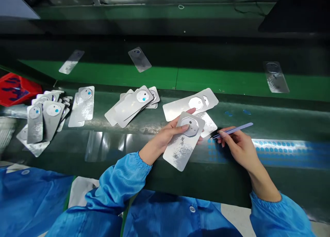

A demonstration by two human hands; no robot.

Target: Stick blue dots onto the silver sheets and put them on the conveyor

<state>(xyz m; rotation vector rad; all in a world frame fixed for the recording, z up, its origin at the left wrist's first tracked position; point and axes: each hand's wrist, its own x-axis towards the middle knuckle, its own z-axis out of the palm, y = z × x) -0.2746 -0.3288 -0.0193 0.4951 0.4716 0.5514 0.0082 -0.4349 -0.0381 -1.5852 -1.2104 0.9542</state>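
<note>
My left hand [168, 135] holds a silver phone-shaped panel [182, 146] with an octagonal window and a small dark dot at its centre, my thumb resting on its lower edge. My right hand [238, 147] pinches lavender tweezers [232, 131], their tips close to a sheet of small blue round stickers [281, 151] and apart from the held panel. Under my left fingers lie more silver panels [190, 106]. Further left are a stack of panels [134, 106] and a looser pile [45, 116], some showing blue dots.
A green conveyor belt [103, 74] runs behind the work surface, with several single panels lying on it. A red tray [17, 89] sits at the far left, above a white ribbed container [5, 134]. Blue sleeves and a blue smock fill the bottom of the view.
</note>
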